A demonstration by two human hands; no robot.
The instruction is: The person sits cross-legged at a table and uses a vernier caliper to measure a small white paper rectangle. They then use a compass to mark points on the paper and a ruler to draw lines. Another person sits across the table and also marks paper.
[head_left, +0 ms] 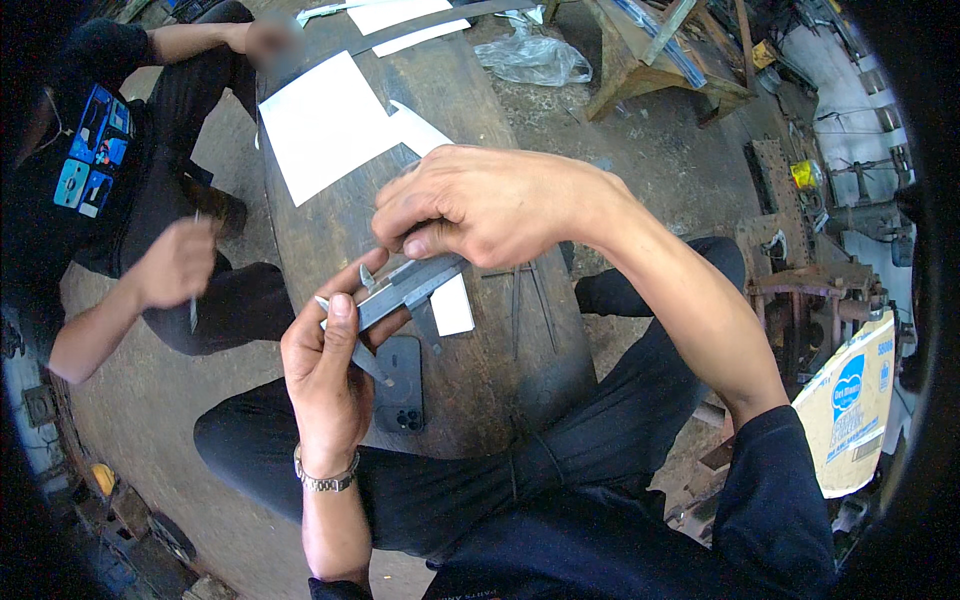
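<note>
A tan cardboard box with a white panel and blue round logo [850, 405] leans at the right edge of the frame; a crumpled clear plastic bag [533, 57] lies on the floor at upper centre; a dark smartphone [400, 385] lies back-up, screen hidden, at centre.

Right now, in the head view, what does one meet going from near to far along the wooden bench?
dark phone → left hand → caliper → right hand → large white sheet → strip of metal

Bright even daylight, soft shadows, dark fisheye-bent rim
</note>
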